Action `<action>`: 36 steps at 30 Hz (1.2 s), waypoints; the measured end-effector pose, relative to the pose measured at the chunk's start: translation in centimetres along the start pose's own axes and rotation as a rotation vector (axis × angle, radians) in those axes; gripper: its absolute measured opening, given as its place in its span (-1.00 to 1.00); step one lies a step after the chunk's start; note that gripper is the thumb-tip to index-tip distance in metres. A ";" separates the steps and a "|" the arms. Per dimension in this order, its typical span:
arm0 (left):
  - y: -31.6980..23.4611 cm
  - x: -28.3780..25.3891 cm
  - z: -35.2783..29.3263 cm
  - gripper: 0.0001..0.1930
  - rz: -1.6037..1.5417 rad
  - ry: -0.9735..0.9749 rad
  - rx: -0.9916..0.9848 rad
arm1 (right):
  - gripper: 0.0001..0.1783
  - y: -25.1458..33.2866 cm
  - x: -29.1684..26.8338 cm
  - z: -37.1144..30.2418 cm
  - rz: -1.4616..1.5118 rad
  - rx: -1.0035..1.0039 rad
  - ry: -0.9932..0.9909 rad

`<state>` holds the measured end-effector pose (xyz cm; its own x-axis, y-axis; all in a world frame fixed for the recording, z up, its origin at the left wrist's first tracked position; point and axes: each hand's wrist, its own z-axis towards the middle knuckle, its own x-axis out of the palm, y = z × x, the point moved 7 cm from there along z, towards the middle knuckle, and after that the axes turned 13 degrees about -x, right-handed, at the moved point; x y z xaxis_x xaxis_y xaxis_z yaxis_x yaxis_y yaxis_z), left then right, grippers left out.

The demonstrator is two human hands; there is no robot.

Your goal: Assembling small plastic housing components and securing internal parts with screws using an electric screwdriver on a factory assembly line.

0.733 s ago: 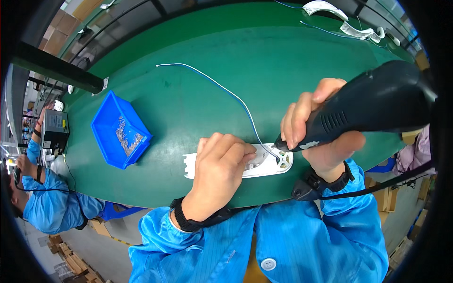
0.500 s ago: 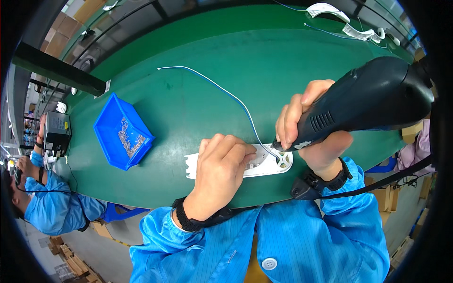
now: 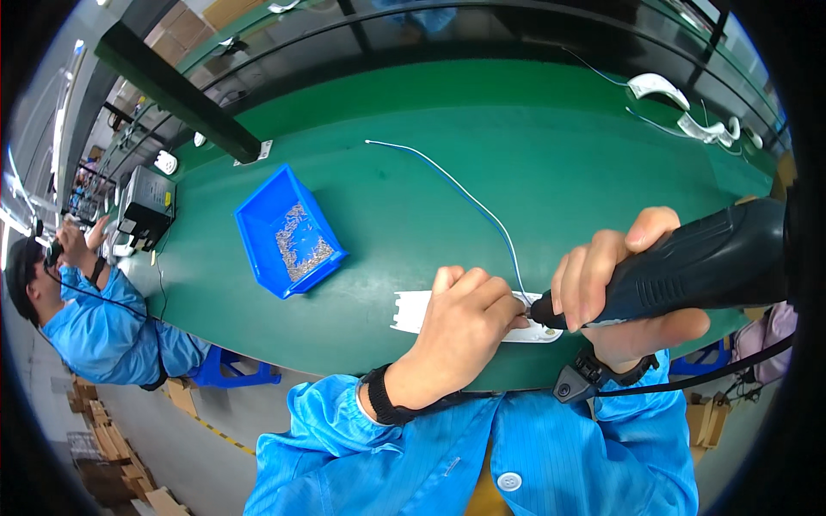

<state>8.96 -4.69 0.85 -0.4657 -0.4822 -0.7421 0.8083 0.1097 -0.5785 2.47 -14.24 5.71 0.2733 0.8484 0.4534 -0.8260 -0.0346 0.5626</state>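
Note:
My right hand is wrapped round a black electric screwdriver, tilted with its tip at the right half of a white plastic part. The part lies flat near the table's front edge. My left hand lies over its middle, fingers closed, thumb and forefinger pinched together beside the screwdriver tip. What is between those fingertips is too small to make out. A thin white-and-blue cable runs from the part back across the table.
A blue bin of small metal screws stands to the left. White curved parts with wires lie at the far right. A dark post rises at the back left, near a grey box. A co-worker sits far left.
The view has shifted, so the table scene sits further right and lower. The screwdriver has tilted flatter, and my left fingertips now meet at its tip.

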 end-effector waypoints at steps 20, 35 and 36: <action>18.5 -12.8 0.1 -0.79 0.610 0.033 -0.615 | -0.12 -1.2 0.5 -1.6 0.089 -0.165 -0.046; 18.9 -12.1 -0.7 -0.89 0.510 -0.146 -0.599 | -0.20 -3.0 0.4 -2.5 -0.074 0.002 0.053; 18.8 -12.3 -0.6 -0.90 0.516 -0.181 -0.591 | -0.20 -3.1 0.3 -2.7 -0.078 0.004 0.053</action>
<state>29.64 3.85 -1.09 0.0208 -0.3732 -0.9275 0.5575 0.7744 -0.2991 3.79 -12.48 2.25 0.3103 0.8751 0.3713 -0.8012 0.0305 0.5977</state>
